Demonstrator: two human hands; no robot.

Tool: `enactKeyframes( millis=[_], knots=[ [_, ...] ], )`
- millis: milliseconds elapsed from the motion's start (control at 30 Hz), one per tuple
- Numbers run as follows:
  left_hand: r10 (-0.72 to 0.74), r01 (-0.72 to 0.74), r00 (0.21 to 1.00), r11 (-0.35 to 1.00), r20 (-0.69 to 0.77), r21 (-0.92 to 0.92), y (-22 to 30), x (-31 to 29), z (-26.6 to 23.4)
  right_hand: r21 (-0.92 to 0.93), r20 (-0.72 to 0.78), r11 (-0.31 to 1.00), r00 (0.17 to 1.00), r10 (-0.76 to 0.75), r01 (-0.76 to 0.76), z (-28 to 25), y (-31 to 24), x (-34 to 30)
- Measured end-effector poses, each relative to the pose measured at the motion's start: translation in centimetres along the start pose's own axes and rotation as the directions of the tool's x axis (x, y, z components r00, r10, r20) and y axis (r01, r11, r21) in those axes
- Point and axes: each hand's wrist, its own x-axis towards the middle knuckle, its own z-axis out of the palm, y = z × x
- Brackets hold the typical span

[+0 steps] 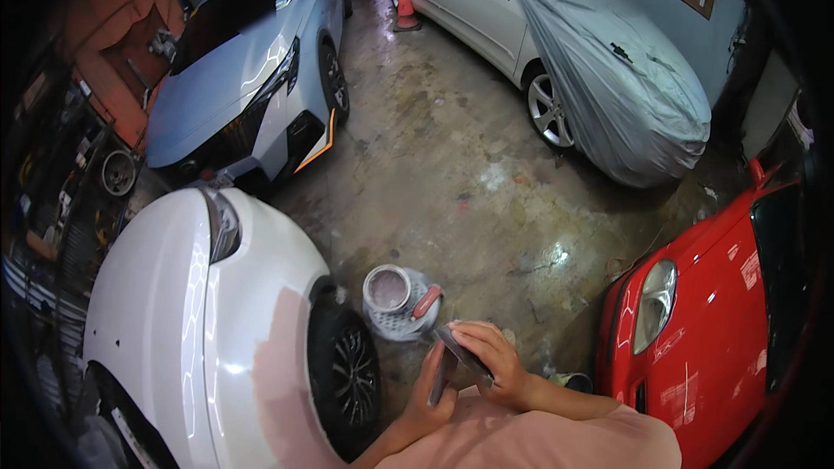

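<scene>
In front of my body, my left hand (427, 395) is closed around a flat grey piece (437, 385), thin and held on edge. My right hand (495, 360) grips a dark flat pad (467, 356) that slants across, its upper end close to or touching the grey piece. The frame is too coarse to tell the exact kind of either. Just beyond my hands stands a light perforated stool (401, 326). On it are an open round can (387, 288) with pinkish-grey matter inside and a red-handled tool (426, 301).
At my left is a white car (165, 287) with a dull pink patch (282, 373) on its fender beside the wheel. A red car (686, 321) stands on the right. Farther off are a light blue car (234, 78), a partly covered silver car (486, 22) and an orange cone (406, 7).
</scene>
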Motion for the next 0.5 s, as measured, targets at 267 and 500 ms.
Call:
enactKeyframes(
  millis=[267, 500],
  knots=[
    [0.114, -0.108, 0.973, 0.993, 0.198, -0.042, 0.2, 17.5, 10.0, -0.166, -0.011, 0.98, 0.994, -0.11, 0.107, -14.6, 8.8, 1.1],
    [0.126, -0.117, 0.964, 0.992, 0.233, -0.054, 0.6, 26.8, 16.4, -0.232, -0.031, 0.965, 0.991, -0.133, 0.122, -22.1, 11.4, 1.9]
  ],
)
